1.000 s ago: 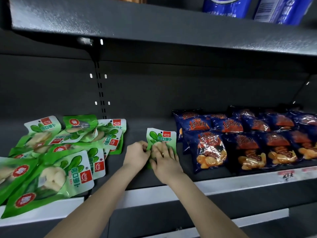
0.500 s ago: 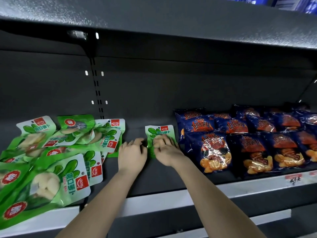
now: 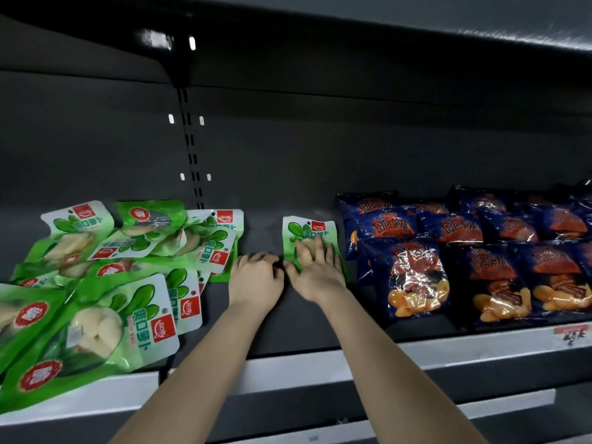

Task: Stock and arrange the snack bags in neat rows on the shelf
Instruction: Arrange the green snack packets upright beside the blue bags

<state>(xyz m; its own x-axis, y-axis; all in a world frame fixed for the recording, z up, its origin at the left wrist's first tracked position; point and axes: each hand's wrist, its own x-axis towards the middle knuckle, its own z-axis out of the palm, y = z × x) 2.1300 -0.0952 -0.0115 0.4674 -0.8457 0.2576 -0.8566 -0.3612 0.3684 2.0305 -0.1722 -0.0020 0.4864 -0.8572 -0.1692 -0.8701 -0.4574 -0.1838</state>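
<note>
Nearest of all runs the white front strip of the shelf (image 3: 304,366), and two bare forearms reach over it toward the lone green snack bag (image 3: 304,229) lying flat on the dark shelf floor. Just left of that bag's lower corner the left grip (image 3: 256,280) rests knuckles-up with its fingers curled under; whether they pinch the bag's edge I cannot tell. On the bag itself the right grip (image 3: 317,274) lies released, fingers spread and pressing its lower half down, thumb at the bag's left edge. Well to the left of the bag sprawls a loose, overlapping heap of green bags (image 3: 105,283), some tilted. Just beside it on the right stand the blue snack bags (image 3: 464,261) in overlapping rows, with a price tag (image 3: 570,333) on the strip below them. Behind the bag rises the dark back panel (image 3: 320,155), a slotted upright (image 3: 190,149) to its left, and above hangs the upper shelf (image 3: 352,33).
</note>
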